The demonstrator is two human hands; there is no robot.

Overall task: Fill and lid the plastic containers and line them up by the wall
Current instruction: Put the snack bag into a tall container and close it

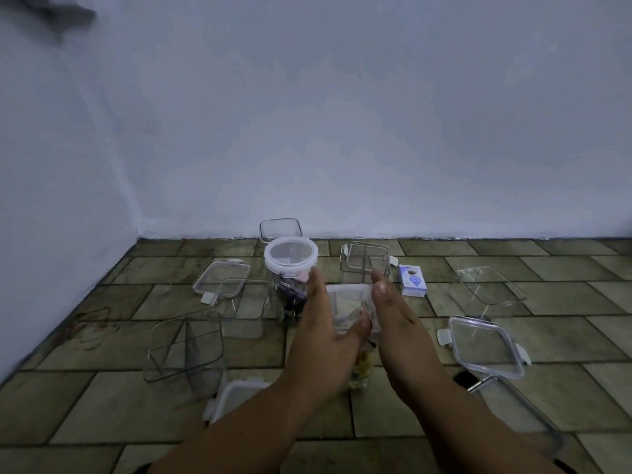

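Observation:
A tall clear container (349,309) with a white-rimmed lid and yellowish contents stands on the tiled floor in front of me. My left hand (321,330) presses its left side, thumb across the front. My right hand (393,319) is flat against its right side. Behind it to the left stands a round lidded jar (290,258) with purple and pink items inside. A square lidded container (281,229) sits against the wall. An open square container (364,263) stands behind my right hand.
Empty clear containers stand at the left (242,302) (184,347) and right (489,289). Loose lids lie at the left (221,278), right (485,347) and near my left forearm (236,395). A small blue-and-white box (413,280) lies right of my hands. The wall (342,131) meets the floor just behind.

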